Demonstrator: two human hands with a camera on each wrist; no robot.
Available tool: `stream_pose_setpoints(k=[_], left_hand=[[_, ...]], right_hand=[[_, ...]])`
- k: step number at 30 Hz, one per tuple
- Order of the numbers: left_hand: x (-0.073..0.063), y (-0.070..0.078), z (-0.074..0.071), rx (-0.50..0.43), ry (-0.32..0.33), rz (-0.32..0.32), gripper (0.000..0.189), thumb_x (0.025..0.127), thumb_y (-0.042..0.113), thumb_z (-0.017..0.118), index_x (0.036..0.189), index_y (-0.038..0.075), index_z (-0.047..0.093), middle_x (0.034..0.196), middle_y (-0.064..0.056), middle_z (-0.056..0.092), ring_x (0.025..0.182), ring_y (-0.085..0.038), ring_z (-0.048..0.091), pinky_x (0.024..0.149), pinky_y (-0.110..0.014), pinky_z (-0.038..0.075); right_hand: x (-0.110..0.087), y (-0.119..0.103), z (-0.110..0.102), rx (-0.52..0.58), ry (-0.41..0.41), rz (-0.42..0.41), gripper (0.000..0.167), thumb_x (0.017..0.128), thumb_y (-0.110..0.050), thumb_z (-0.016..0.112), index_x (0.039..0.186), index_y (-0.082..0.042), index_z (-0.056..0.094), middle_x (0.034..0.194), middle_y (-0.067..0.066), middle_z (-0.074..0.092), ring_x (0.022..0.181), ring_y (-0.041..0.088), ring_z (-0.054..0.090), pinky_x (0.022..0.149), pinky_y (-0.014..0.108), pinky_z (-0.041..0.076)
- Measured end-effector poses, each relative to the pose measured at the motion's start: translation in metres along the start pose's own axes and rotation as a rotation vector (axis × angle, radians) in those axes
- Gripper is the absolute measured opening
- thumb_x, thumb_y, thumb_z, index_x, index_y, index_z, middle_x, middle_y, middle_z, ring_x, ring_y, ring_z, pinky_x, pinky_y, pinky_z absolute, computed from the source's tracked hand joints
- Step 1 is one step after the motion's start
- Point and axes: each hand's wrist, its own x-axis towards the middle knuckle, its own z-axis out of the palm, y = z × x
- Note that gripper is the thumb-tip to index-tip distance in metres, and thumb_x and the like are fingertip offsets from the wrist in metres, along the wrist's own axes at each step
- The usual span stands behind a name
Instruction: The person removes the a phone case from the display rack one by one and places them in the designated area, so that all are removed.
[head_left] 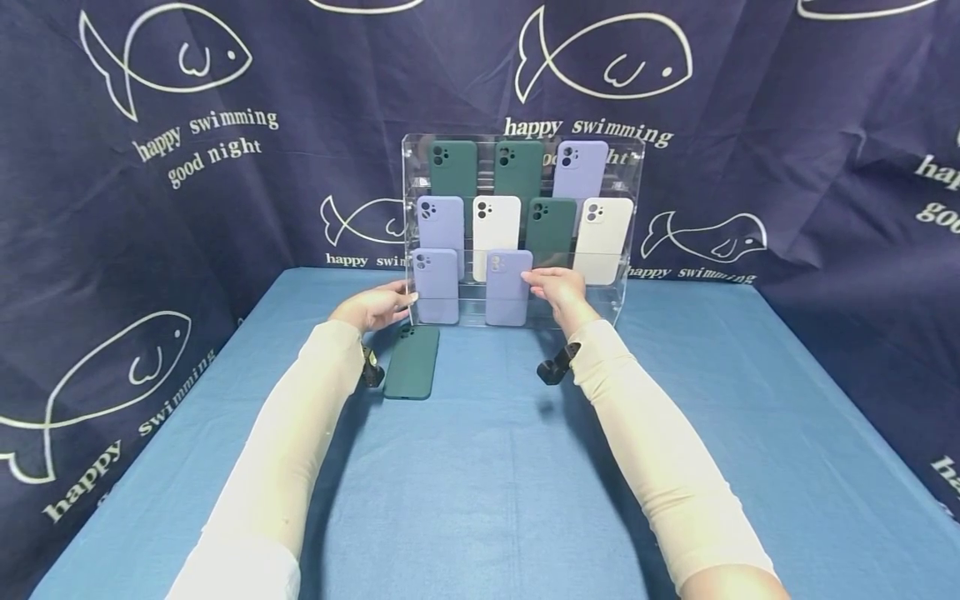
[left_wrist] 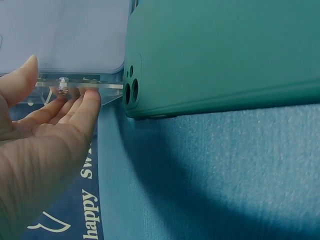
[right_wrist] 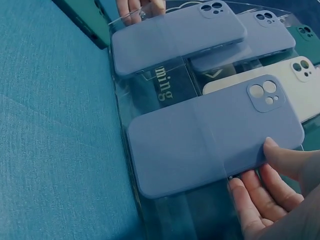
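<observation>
A clear acrylic display rack [head_left: 472, 315] stands at the back, phone cases leaning in its tiers. My left hand [head_left: 375, 307] holds the rack's left side edge, thumb in front and fingers behind, as the left wrist view shows. With thumb and fingers, my right hand [head_left: 558, 292] pinches the right edge of a lavender phone case [head_left: 507, 300] in the bottom tier. Its lower part sits behind the clear front lip. To its left in the same tier is another lavender case [head_left: 437, 292]. A dark green phone case [head_left: 412, 362] lies on the table below my left hand.
White [head_left: 497, 229], green [head_left: 551, 225] and lavender cases fill the middle tier, beside a cream one [head_left: 602, 242]. Two green cases and a lavender case [head_left: 581, 171] stand on top. A blue cloth [head_left: 480, 475] covers the table; a navy fish-print curtain [head_left: 337, 83] hangs behind.
</observation>
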Motion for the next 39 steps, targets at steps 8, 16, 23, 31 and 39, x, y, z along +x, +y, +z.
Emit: stream_pose_setpoints(k=[8, 16, 23, 31, 39], left_hand=[[0.010, -0.009, -0.006, 0.020, -0.007, 0.033, 0.077, 0.102, 0.015, 0.047, 0.156, 0.012, -0.007, 0.164, -0.007, -0.006, 0.151, -0.022, -0.002, 0.127, -0.035, 0.013], [-0.005, 0.006, 0.004, -0.034, -0.006, -0.005, 0.072, 0.103, 0.008, 0.041, 0.156, 0.012, -0.008, 0.164, -0.006, -0.006, 0.151, -0.022, -0.003, 0.127, -0.037, 0.008], [-0.004, 0.004, 0.005, -0.044, -0.004, -0.007, 0.072, 0.103, 0.006, 0.041, 0.156, 0.010, -0.008, 0.164, -0.008, -0.006, 0.151, -0.023, -0.002, 0.127, -0.039, 0.008], [0.003, -0.002, 0.004, -0.033, 0.014, 0.006, 0.072, 0.103, 0.008, 0.042, 0.156, 0.012, -0.007, 0.164, -0.008, -0.006, 0.151, -0.022, -0.001, 0.127, -0.037, 0.010], [0.007, -0.005, 0.001, -0.051, 0.021, 0.006, 0.072, 0.103, 0.009, 0.042, 0.157, 0.013, -0.006, 0.164, -0.005, -0.004, 0.151, -0.021, 0.000, 0.127, -0.036, 0.010]], right_hand=[[0.002, 0.004, 0.004, 0.006, 0.040, -0.054, 0.036, 0.088, -0.012, 0.072, 0.122, 0.001, 0.065, 0.125, 0.016, 0.063, 0.104, 0.027, 0.066, 0.100, 0.032, 0.054], [0.002, 0.001, 0.003, 0.036, 0.028, -0.049, 0.040, 0.090, -0.015, 0.070, 0.126, -0.001, 0.063, 0.128, 0.018, 0.062, 0.095, 0.021, 0.065, 0.104, 0.038, 0.052], [0.003, 0.001, -0.001, 0.061, 0.019, -0.074, 0.041, 0.090, -0.015, 0.070, 0.127, 0.001, 0.062, 0.118, 0.018, 0.064, 0.083, 0.015, 0.063, 0.101, 0.037, 0.054], [0.001, -0.001, -0.004, 0.058, 0.020, -0.209, 0.038, 0.090, -0.014, 0.070, 0.123, 0.004, 0.064, 0.114, 0.016, 0.067, 0.081, 0.012, 0.063, 0.097, 0.035, 0.057], [-0.005, -0.011, -0.003, 0.104, 0.017, -0.290, 0.037, 0.089, -0.016, 0.071, 0.122, 0.002, 0.066, 0.101, 0.008, 0.070, 0.078, 0.010, 0.063, 0.094, 0.041, 0.057]])
